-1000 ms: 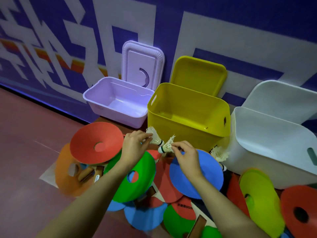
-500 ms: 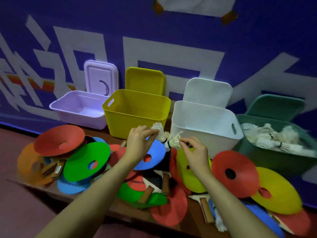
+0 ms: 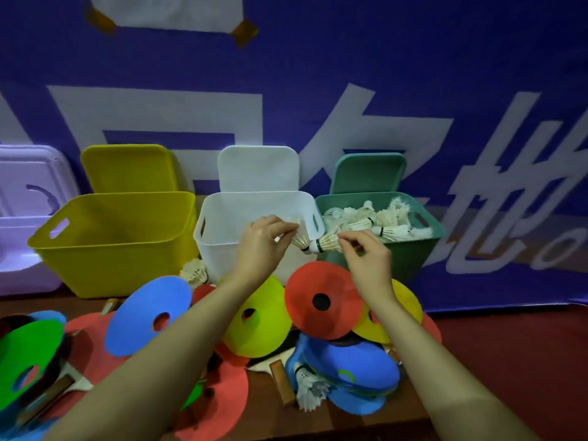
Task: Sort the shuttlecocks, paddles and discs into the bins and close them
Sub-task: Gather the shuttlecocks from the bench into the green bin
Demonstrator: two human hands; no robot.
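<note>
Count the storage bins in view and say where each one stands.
4, in a row along the wall: lilac bin cut off far left, yellow bin, white bin, green bin holding shuttlecocks.

The single head view looks forward and down, close over the green bin point(image 3: 375, 262) against the wall.

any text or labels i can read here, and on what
Blue wall banner: large white characters, cropped by the frame and hidden behind the bin lids; none reads whole.
White sheet taped above: no writing visible.
Bins, discs, shuttlecocks, paddles: no legible label or number.
</note>
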